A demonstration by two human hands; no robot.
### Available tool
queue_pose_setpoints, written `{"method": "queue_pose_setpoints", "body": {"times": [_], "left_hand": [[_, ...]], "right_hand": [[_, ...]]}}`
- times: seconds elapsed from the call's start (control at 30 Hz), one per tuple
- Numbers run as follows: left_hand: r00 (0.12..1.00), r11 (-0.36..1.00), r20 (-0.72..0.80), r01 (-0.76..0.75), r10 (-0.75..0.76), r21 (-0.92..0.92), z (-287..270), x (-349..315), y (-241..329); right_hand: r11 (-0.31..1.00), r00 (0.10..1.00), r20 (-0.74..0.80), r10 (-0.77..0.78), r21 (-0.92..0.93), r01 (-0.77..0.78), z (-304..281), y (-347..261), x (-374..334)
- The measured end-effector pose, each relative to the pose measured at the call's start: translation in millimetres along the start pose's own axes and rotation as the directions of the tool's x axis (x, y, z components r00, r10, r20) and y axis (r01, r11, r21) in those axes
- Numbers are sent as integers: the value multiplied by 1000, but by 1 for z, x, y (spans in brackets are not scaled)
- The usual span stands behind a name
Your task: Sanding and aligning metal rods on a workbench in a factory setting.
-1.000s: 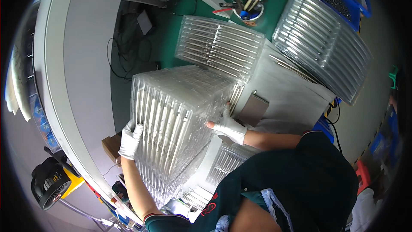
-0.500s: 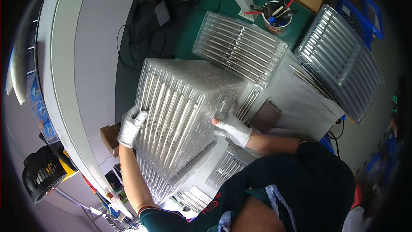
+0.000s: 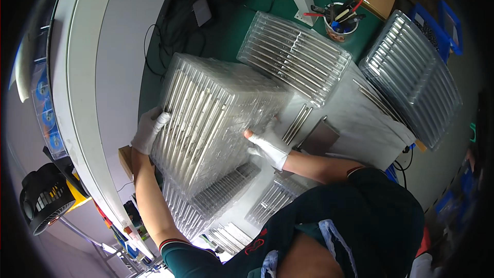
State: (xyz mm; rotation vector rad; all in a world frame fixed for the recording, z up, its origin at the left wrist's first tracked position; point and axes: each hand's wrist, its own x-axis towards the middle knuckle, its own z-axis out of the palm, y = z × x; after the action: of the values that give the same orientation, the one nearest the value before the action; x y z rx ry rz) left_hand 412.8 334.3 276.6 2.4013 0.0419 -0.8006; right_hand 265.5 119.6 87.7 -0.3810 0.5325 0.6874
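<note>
"Edges first: where was the tray stack (image 3: 193, 123)?"

"Left of middle, tilted, clear trays full of metal rods. Its lower end overlapped a lower stack (image 3: 180, 211) (contact unclear). Far corner was near a filled tray (image 3: 296, 56)."

"Room to move?"

"Narrow gap on the left, between it and the grey frame post (image 3: 85, 87). More on the right: pale sheet (image 3: 355, 128), but loose rods (image 3: 297, 123) and a flat plate (image 3: 321, 136) sat there."

"Fingers?"

"Left hand (image 3: 146, 134), gloved, was bent around the stack's left edge, gripping it. Right hand (image 3: 267, 144) was spread at the opposite side, one bare tip showing; some fingers were hidden, couldn't tell if it gripped."
</note>
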Motion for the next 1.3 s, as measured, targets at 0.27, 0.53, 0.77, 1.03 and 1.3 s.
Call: {"method": "queue_pose_setpoints", "body": {"times": [0.27,0.53,0.77,1.03,1.3], "left_hand": [[997,996,-22,76,-77,-43,-23,19,-21],[993,998,-108,58,-55,26,-46,36,-22],[975,998,-220,42,-33,36,-67,60,-43],[971,997,-235,49,-36,53,-82,67,-47],[961,995,-262,97,-89,18,-76,72,-36]], "right_hand": [[1000,999,29,-13,12,12,20,-8,16],[999,999,-34,-6,44,7,43,-4,62],[996,996,18,-88,31,87,56,-3,96],[995,995,-11,-102,7,102,69,-7,116],[995,996,-21,-91,47,92,68,-19,131]]}}
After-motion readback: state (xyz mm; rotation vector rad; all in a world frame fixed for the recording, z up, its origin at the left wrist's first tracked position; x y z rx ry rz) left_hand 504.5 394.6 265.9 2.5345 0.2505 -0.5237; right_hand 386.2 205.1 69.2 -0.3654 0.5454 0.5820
